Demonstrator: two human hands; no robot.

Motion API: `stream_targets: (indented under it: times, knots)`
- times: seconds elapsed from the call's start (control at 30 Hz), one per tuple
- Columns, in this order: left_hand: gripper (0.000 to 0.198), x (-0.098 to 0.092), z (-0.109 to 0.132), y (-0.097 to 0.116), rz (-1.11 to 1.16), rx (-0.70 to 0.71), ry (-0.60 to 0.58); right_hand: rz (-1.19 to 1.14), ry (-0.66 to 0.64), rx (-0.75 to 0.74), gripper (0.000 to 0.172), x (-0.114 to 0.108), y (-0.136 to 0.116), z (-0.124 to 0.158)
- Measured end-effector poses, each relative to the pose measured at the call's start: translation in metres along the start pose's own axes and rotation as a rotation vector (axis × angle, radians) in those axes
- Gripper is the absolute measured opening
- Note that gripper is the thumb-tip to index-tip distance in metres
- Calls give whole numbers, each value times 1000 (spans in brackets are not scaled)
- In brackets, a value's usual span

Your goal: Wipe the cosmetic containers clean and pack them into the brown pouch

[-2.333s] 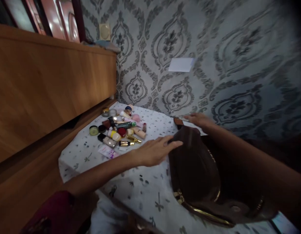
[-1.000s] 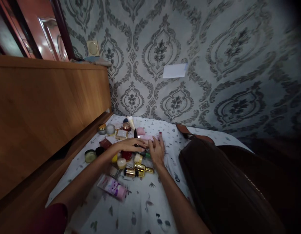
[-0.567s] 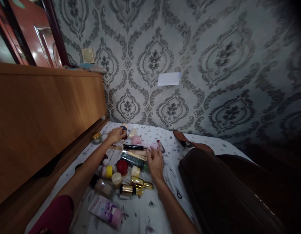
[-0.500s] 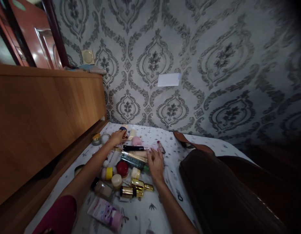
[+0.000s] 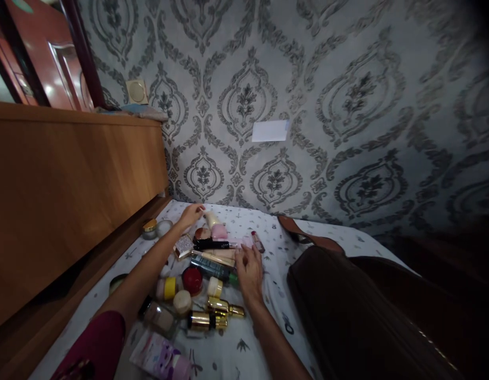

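My left hand [image 5: 191,215] reaches to the far side of the cosmetics, its fingertips pinched together beside a cream-coloured tube [image 5: 211,219]; what they hold, if anything, is too small to make out. Just nearer lie a round brown-and-dark item [image 5: 202,234], a pink sponge [image 5: 219,231] and a glittery square compact [image 5: 184,247]. My right hand [image 5: 250,269] rests with fingers apart at the right end of a black pen-like tube [image 5: 214,245] and a dark green tube [image 5: 210,266]. A lipstick [image 5: 257,241] lies just beyond its fingertips.
Nearer me are a red round container [image 5: 192,279], small jars, gold bottles [image 5: 225,307], a foundation bottle [image 5: 159,316] and a purple tube [image 5: 162,359]. A dark brown bag [image 5: 347,311] stands at right. A wooden cabinet [image 5: 78,174] borders the left, a patterned wall the back.
My left hand has left the round dark item, now lying nearer beside the sponge, and moved farther toward the wall. The glittery compact has come into sight. My right hand has stayed about where it was.
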State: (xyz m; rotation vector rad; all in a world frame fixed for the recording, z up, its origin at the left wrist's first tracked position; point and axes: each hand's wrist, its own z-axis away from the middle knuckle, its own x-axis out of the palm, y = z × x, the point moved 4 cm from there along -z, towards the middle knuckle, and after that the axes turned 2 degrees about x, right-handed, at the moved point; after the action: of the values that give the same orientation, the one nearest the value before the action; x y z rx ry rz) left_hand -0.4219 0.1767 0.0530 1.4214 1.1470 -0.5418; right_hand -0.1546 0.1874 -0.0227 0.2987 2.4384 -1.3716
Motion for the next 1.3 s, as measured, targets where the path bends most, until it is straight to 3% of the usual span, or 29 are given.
stream_targets:
  times: [0.07,0.17,0.3,0.47,0.53,0.63,0.77,0.9,1.17,1.3]
  knots:
    - [33,-1,-10,-7,-99,-82,76,4,5,2,60,0,0,1]
    - [37,6,-21,-16,-204,-160,54,4,4,12,58,0,0,2]
    - [37,10,-29,-23,-255,-156,-101,-2,-3,25,57,-2,-1,3]
    - [36,-12,-31,-29,-232,-43,-360,-1,-5,29,53,-1,-2,3]
    - [37,-20,-31,-25,-222,4,-412,-4,-3,29,51,-1,-2,3]
    - [33,-20,-32,-12,-227,77,-373,-12,4,33,52,-2,-4,3]
    - [39,7,-35,15,-268,172,-274,-32,21,44,52,-6,-6,2]
    - [43,29,-36,31,-359,199,-271,-50,55,50,48,-9,-6,3]
    - [24,23,-30,33,-477,139,-306,-86,79,101,49,-8,-9,4]
    - [35,22,-31,43,-458,163,-278,-105,84,111,44,-8,-7,3]
